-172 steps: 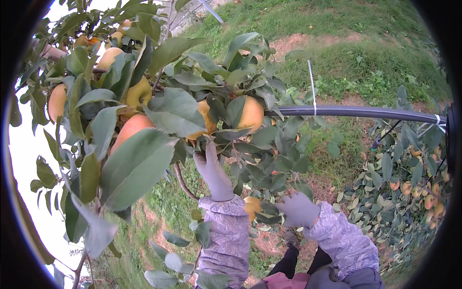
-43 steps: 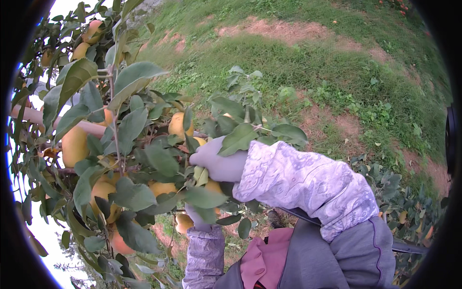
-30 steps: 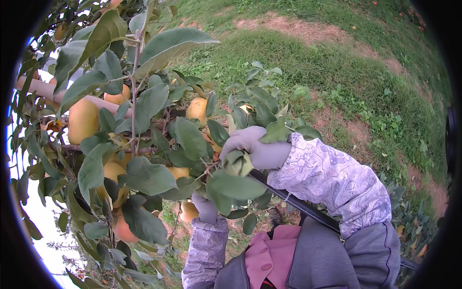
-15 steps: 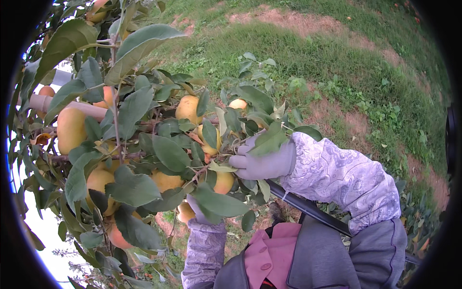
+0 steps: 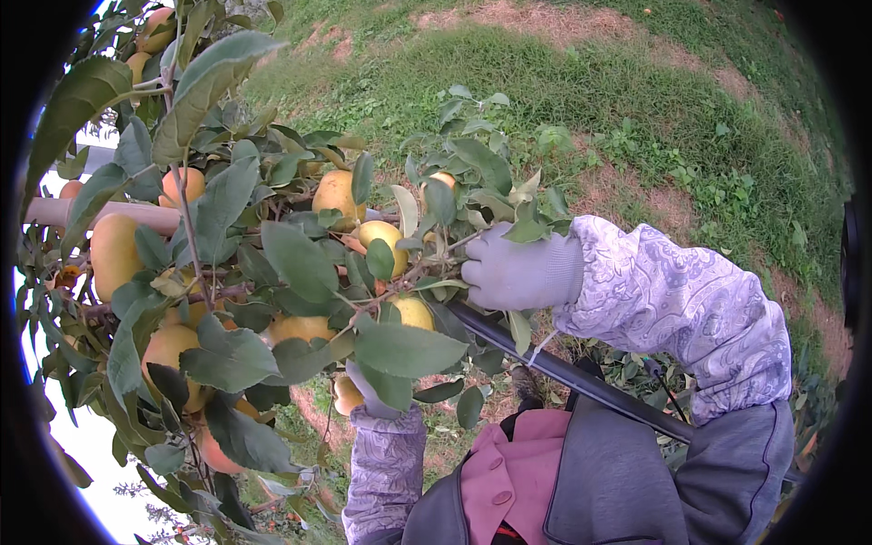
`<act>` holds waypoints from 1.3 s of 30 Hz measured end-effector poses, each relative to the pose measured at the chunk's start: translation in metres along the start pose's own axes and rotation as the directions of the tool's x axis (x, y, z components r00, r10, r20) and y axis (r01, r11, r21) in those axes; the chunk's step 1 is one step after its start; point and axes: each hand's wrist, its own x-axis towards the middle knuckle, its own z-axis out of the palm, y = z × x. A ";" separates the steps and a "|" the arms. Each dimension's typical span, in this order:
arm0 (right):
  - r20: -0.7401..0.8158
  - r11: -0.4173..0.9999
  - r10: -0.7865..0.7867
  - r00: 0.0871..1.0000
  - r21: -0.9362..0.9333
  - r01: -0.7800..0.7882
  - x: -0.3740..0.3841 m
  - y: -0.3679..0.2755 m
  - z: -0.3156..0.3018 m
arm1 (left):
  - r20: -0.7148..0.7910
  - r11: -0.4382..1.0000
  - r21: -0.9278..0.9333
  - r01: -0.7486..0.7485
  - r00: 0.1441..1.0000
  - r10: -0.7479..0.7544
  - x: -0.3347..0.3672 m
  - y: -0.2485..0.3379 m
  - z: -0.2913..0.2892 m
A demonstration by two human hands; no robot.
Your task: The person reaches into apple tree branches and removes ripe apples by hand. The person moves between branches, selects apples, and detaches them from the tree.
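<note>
My right hand (image 5: 520, 267), in a grey glove, is closed at the tip of a leafy apple branch (image 5: 424, 270). Its fingers curl around the thin twigs, and leaves stick out above the knuckles. A yellow apple (image 5: 382, 245) and a second yellow apple (image 5: 414, 313) hang just left of it. Lower down, my left hand (image 5: 371, 396), also gloved, reaches up behind a large green leaf (image 5: 411, 351). Leaves cover its fingers, so their grip is hidden. Right beside it hangs a pale apple (image 5: 347, 396).
More apples hang to the left, among them a long yellow one (image 5: 115, 257) and an orange-red one (image 5: 218, 451). A pale pole (image 5: 100, 213) crosses behind the leaves. A dark bar (image 5: 581, 389) slants beneath my right arm. Grass (image 5: 590, 100) spreads beyond the tree.
My right hand has shifted slightly right relative to the branch and curled more tightly. The foliage and apples sit further left in view. My left hand stays low behind the leaves.
</note>
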 end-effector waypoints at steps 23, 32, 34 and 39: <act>0.531 -0.741 0.500 0.684 0.671 0.021 0.064 -0.017 0.025 | 0.004 1.000 0.004 -0.025 1.000 0.025 0.002 0.000 0.003; 0.124 0.000 0.786 0.605 0.980 -0.200 0.044 -0.005 0.053 | 0.020 1.000 0.015 -0.025 0.999 0.024 0.015 0.005 0.010; 0.112 -0.040 0.772 0.626 0.991 -0.128 0.036 0.006 0.068 | 0.013 1.000 0.012 -0.011 1.000 0.010 0.013 0.003 0.005; 0.110 -0.176 0.726 0.678 0.984 0.029 -0.002 0.061 0.108 | 0.013 1.000 -0.021 0.006 1.000 -0.005 0.010 0.002 0.004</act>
